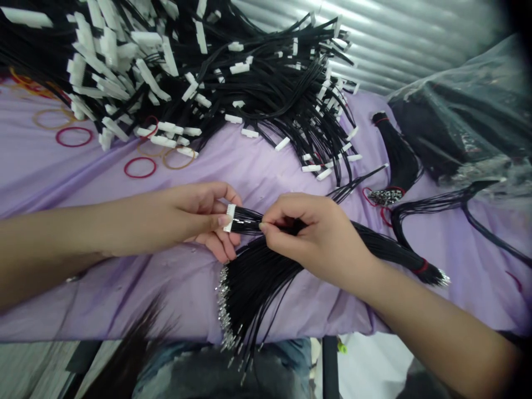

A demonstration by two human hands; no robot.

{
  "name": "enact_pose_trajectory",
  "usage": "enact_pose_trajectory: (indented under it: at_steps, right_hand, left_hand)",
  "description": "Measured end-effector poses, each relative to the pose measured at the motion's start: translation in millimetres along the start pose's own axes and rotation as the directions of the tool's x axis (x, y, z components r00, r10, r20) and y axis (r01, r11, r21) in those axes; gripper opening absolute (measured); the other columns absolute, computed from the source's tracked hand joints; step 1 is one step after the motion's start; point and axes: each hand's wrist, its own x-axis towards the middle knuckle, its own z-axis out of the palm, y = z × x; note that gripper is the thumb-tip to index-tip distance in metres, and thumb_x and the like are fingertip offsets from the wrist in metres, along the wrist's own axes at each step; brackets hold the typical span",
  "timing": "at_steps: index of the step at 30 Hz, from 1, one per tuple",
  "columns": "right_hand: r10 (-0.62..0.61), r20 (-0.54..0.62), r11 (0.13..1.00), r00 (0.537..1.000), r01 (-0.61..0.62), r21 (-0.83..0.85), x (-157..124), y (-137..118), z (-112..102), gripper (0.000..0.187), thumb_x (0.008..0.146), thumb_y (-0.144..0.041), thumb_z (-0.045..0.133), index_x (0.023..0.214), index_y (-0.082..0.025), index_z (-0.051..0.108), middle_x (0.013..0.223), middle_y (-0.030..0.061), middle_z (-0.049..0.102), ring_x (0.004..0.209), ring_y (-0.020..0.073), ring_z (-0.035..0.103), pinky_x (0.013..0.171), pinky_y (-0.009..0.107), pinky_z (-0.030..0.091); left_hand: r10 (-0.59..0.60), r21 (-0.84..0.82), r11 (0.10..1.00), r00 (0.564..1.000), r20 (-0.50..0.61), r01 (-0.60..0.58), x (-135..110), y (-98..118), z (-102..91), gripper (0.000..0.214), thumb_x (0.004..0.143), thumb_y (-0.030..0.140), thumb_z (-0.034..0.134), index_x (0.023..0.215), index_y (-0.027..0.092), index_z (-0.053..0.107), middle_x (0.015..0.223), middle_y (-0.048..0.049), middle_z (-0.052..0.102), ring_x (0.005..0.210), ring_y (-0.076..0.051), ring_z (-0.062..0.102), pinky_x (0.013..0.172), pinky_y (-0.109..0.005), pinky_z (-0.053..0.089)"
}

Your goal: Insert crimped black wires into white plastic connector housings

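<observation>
My left hand pinches a white connector housing between thumb and fingers. Several black wires run out of its right side, some with silvery terminals showing near the housing. Just to the right, my right hand is closed with thumb and forefinger on these wires; whether it grips one or several is hidden. Beneath both hands fans a thick bundle of loose black wires, its silvery crimped ends toward the table's front edge. The bundle's other end, tied with a red band, extends to the right.
A big heap of black cables with white connectors covers the back of the purple cloth. Red rubber bands and yellow ones lie at left. Another tied wire bundle and a clear plastic bag are at right.
</observation>
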Motion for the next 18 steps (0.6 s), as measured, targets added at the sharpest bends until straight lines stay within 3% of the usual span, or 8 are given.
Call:
enact_pose_trajectory:
  at_steps: [10,18]
  right_hand:
    - [-0.046,0.053,0.999,0.998,0.047,-0.020,1.1,0.0,-1.8,0.012,0.073,-0.005,0.061,0.063,-0.013,0.061,0.060,-0.0049,0.050,0.058,0.0050,0.046,0.055,0.018,0.036]
    - [0.018,-0.039,0.998,0.999,-0.020,-0.057,2.1,-0.5,-0.3,0.011,0.074,-0.009,0.061,0.065,-0.013,0.064,0.058,-0.0047,0.055,0.056,0.0045,0.047,0.054,0.018,0.036]
  left_hand:
    - [-0.042,-0.027,0.999,0.999,-0.007,0.041,-2.5,1.5,0.9,0.012,0.087,0.008,0.051,0.092,0.019,0.047,0.072,0.0008,0.064,0.069,-0.012,0.066,0.070,-0.022,0.056]
    - [-0.048,0.013,0.999,0.998,-0.027,0.048,-2.9,0.1,-1.5,0.010,0.087,0.010,0.051,0.092,0.018,0.048,0.072,0.0008,0.063,0.068,-0.013,0.066,0.069,-0.022,0.056]
